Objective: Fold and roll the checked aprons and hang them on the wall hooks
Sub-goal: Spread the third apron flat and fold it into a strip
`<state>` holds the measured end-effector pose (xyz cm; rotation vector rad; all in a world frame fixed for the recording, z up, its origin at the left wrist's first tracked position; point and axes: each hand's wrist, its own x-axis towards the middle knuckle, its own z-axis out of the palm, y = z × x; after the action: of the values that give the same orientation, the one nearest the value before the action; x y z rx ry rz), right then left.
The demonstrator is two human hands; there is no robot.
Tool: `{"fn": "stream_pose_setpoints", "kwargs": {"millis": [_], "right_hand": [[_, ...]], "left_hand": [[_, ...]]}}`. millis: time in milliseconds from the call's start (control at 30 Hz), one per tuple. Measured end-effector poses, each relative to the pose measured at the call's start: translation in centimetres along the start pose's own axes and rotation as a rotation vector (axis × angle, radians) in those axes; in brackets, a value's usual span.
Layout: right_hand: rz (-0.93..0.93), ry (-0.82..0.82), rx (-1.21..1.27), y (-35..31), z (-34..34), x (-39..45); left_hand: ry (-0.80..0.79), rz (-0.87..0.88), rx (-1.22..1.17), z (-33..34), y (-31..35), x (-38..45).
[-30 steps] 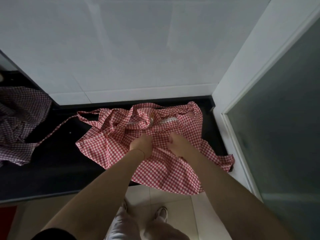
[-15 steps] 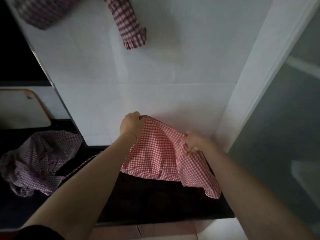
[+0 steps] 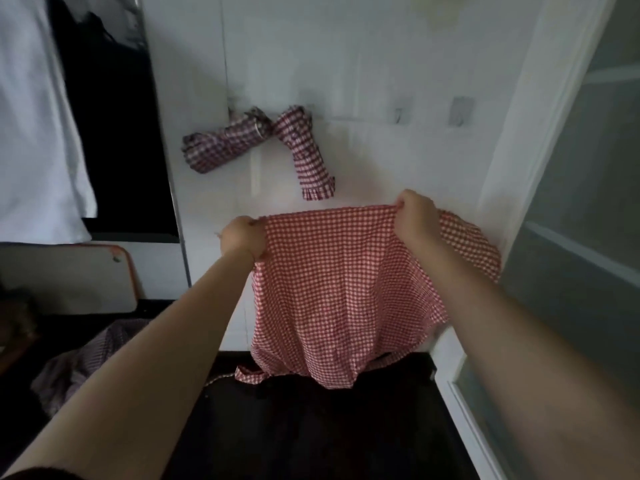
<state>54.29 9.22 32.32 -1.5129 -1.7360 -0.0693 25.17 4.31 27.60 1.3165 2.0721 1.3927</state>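
Observation:
A red-and-white checked apron hangs spread in front of the white wall, held up by its top edge. My left hand grips its upper left corner and my right hand grips the upper right part. Its lower end and a strap trail onto the black counter. Two rolled checked aprons hang on the wall above: a dark one and a red one. Two bare wall hooks sit to their right.
A crumpled purple checked apron lies on the counter at the left. A white board with a red rim leans behind it. A frosted glass door and its white frame close off the right side. White cloth hangs at the upper left.
The apron was lifted off the counter, raised against the wall and stretched wide between both hands. My view tilted up, and the hooks and rolled aprons came into sight.

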Motion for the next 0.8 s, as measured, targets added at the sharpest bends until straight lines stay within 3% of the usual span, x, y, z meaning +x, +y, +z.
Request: {"fn": "stream_pose_setpoints", "kwargs": {"millis": [100, 300, 567, 700, 733, 800], "right_hand": [[0.089, 0.073, 0.116, -2.8, -1.0, -1.4], [0.158, 0.117, 0.113, -6.0, -4.0, -3.6], [0.064, 0.655, -0.045, -11.2, -10.1, -4.3], [-0.04, 0.902, -0.004, -13.6, -12.9, -3.4], [-0.06, 0.882, 0.007, -13.7, -13.2, -3.3], [-0.035, 0.657, -0.006, -13.2, -12.9, -3.1]], "left_hand": [[0.092, 0.036, -0.158, -1.9, 1.1, -1.7], [0.259, 0.185, -0.144, -5.3, 3.1, -4.7], [0.616, 0.545, -0.281, -10.5, 7.8, -7.9], [0.71, 0.647, -0.302, -12.7, 10.6, -8.0], [0.705, 0.657, -0.272, -12.8, 10.6, -7.7], [0.612, 0.631, -0.184, -12.3, 9.9, -7.0]]}}
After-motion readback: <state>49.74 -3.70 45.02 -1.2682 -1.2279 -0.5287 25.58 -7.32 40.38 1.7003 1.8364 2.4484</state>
